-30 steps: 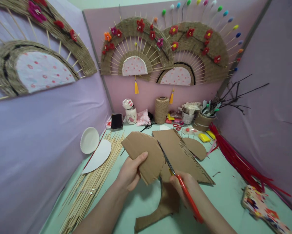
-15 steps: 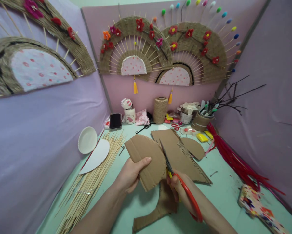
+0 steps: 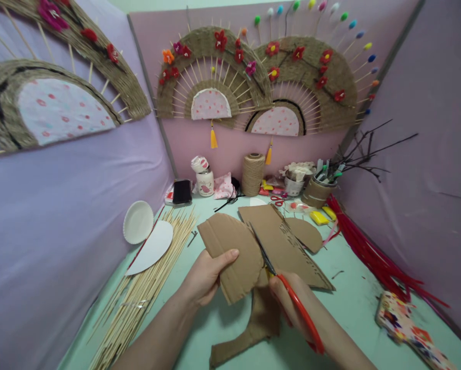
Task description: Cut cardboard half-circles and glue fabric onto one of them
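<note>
My left hand grips a curved piece of brown cardboard, thumb on top, holding it above the table. My right hand is closed round the red handles of a pair of scissors. Their dark blades run along the cardboard's right curved edge. A cut strip of cardboard offcut hangs down below toward the table. A larger flat cardboard sheet lies behind the scissors.
A bundle of bamboo skewers, a white paper plate and a white half disc lie to the left. Twine spool, jars and a pen holder stand at the back. Red sticks lie at the right.
The scissor blades closed and opened again along the cardboard's curved edge. My left hand turned the cardboard slightly. The view shifted a little.
</note>
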The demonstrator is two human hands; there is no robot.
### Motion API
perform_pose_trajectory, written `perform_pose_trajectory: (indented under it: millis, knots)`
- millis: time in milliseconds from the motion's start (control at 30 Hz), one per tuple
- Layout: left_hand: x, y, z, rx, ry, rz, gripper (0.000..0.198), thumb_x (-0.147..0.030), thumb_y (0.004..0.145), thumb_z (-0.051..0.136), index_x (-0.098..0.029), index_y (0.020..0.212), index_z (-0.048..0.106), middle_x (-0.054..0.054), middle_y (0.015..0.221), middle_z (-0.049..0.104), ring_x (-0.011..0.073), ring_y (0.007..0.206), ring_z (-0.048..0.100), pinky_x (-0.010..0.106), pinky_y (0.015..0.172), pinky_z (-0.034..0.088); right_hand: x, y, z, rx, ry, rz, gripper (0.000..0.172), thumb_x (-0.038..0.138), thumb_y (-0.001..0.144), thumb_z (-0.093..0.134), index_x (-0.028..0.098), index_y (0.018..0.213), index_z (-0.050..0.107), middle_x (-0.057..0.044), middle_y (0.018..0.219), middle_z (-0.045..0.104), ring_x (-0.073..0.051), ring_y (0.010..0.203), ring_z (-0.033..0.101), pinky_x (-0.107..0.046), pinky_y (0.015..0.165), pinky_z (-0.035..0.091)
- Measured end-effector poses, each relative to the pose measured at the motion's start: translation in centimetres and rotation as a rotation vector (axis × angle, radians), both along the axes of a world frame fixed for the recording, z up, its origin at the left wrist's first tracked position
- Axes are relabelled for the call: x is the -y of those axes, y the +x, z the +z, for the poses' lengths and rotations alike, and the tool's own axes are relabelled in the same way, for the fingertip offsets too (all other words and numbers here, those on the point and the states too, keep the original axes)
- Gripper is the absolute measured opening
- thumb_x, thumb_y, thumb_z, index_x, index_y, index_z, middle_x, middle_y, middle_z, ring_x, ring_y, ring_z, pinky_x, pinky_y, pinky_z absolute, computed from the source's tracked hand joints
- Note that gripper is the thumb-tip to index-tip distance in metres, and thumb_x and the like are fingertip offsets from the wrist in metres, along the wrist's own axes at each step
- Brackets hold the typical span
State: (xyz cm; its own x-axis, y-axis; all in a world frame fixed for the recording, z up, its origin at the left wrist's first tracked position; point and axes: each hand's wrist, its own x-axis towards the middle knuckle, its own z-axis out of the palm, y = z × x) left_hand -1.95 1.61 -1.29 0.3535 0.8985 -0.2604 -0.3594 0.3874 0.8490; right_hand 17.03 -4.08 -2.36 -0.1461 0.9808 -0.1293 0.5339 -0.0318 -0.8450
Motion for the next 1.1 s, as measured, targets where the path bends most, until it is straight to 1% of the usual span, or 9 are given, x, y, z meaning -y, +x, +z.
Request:
perform_pose_trajectory:
  millis: [133,267,367,433,600,700,800,967,1100]
  knots:
    - [-0.1,-0.2,0.0,0.005,0.007,-0.015,0.048,-0.032,0.069,0.079,-0.011,0.111,0.065,0.015,0.108,0.071,0.026,0.094,0.066,0.036,0.083,0.052,0.0,-0.1,0.0,-0.018,-0.026,-0.021,0.045,0.059,0.089,0.031,0.024,0.063,0.034,0.006,0.041,0.036,-0.011,0.038,0.036,-0.024,0.041,0.022]
    - [-0.2,-0.5,-0.1,0.005,0.014,-0.03,0.048,-0.033,0.068,0.08,-0.012,0.11,0.066,0.015,0.108,0.071,0.0274,0.095,0.067,0.036,0.083,0.051,0.2,-0.4,0.3,-0.013,-0.015,-0.067,0.04,0.053,0.089,0.034,0.024,0.061,0.032,0.006,0.045,0.034,-0.01,0.04,0.035,-0.024,0.042,0.02]
    - [-0.4,-0.8,-0.2,-0.002,0.011,-0.049,0.047,-0.033,0.069,0.079,-0.012,0.109,0.066,0.015,0.107,0.071,0.0278,0.096,0.067,0.036,0.083,0.051,0.1,-0.4,0.4,0.005,0.005,-0.087,0.041,0.052,0.088,0.035,0.023,0.059,0.029,0.005,0.049,0.032,-0.01,0.044,0.032,-0.025,0.044,0.021]
    - [-0.7,-1.1,-0.1,-0.011,0.019,-0.066,0.047,-0.032,0.07,0.079,-0.012,0.11,0.066,0.014,0.106,0.071,0.0277,0.096,0.067,0.036,0.083,0.051,0.0,-0.3,0.4,0.004,0.014,-0.079,0.043,0.055,0.088,0.035,0.024,0.058,0.029,0.005,0.049,0.031,-0.01,0.045,0.031,-0.025,0.044,0.02]
    - [-1.8,-2.4,0.6,-0.083,0.022,-0.098,0.049,-0.031,0.066,0.081,-0.014,0.109,0.065,0.014,0.106,0.071,0.0285,0.095,0.067,0.039,0.083,0.051,-0.4,-0.1,0.6,-0.019,-0.011,0.014,0.05,0.065,0.085,0.034,0.024,0.057,0.031,0.004,0.044,0.034,-0.011,0.043,0.034,-0.024,0.042,0.022]
    - [-2.2,-3.1,0.7,-0.111,0.017,-0.098,0.05,-0.03,0.065,0.082,-0.014,0.109,0.065,0.014,0.107,0.071,0.0274,0.094,0.067,0.037,0.082,0.051,-0.4,0.0,1.1,-0.034,0.009,0.1,0.057,0.072,0.086,0.022,0.023,0.062,0.038,0.004,0.045,0.04,-0.011,0.043,0.037,-0.024,0.043,0.027]
    - [-2.1,-3.4,0.3,-0.106,0.016,-0.108,0.049,-0.031,0.065,0.081,-0.015,0.109,0.065,0.013,0.107,0.071,0.0259,0.093,0.067,0.036,0.08,0.051,-0.6,0.1,1.2,-0.018,0.003,0.171,0.064,0.075,0.086,0.012,0.022,0.067,0.043,0.004,0.047,0.043,-0.012,0.043,0.04,-0.025,0.045,0.031]
    - [-1.8,-3.5,-0.5,-0.092,0.007,-0.136,0.047,-0.031,0.065,0.082,-0.014,0.106,0.067,0.014,0.107,0.071,0.0265,0.094,0.066,0.036,0.082,0.051,-1.4,0.3,-0.1,-0.047,0.04,0.242,0.064,0.075,0.087,0.012,0.022,0.068,0.042,0.004,0.048,0.043,-0.012,0.046,0.04,-0.025,0.047,0.032]
    - [-1.8,-3.5,-0.6,-0.095,0.009,-0.165,0.046,-0.03,0.066,0.081,-0.016,0.107,0.067,0.013,0.109,0.07,0.0264,0.097,0.065,0.036,0.084,0.05,-1.4,0.7,-1.0,-0.08,0.038,0.253,0.064,0.077,0.086,0.015,0.021,0.07,0.043,0.004,0.051,0.043,-0.011,0.046,0.038,-0.024,0.046,0.031]
